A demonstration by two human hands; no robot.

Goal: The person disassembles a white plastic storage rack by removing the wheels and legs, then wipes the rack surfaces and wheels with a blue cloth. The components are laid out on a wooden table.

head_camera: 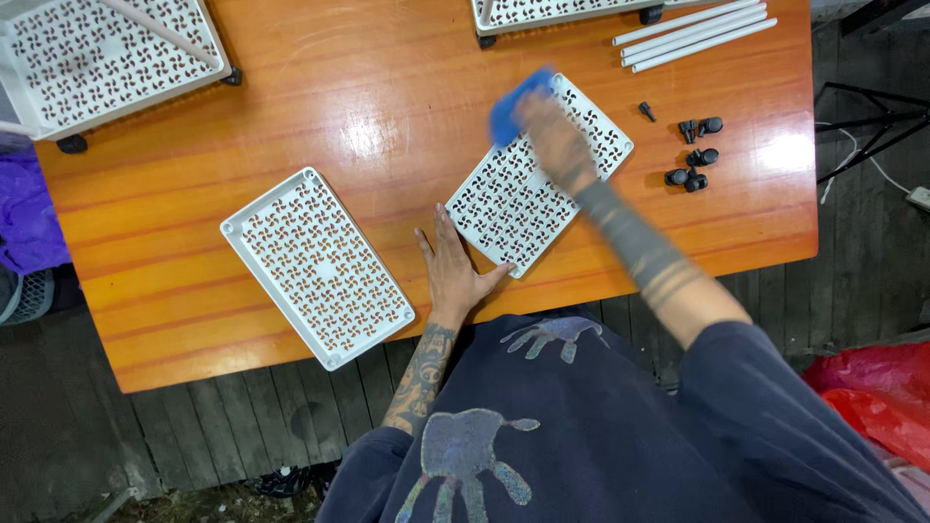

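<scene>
the right hand (552, 140) gripped a blue cloth (511, 105) on the perforated white panel (533, 179), over its far end. the left hand (453, 271) lay flat, fingers spread, at the panel's near corner.

A glossy orange wooden table (387, 107) stands on a dark plank floor (194, 436), catching bright light glare.

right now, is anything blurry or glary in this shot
Head view: the right hand and its blue cloth are motion-blurred over the perforated white panel; the left hand is sharp; glare patches shine on the orange table.
</scene>
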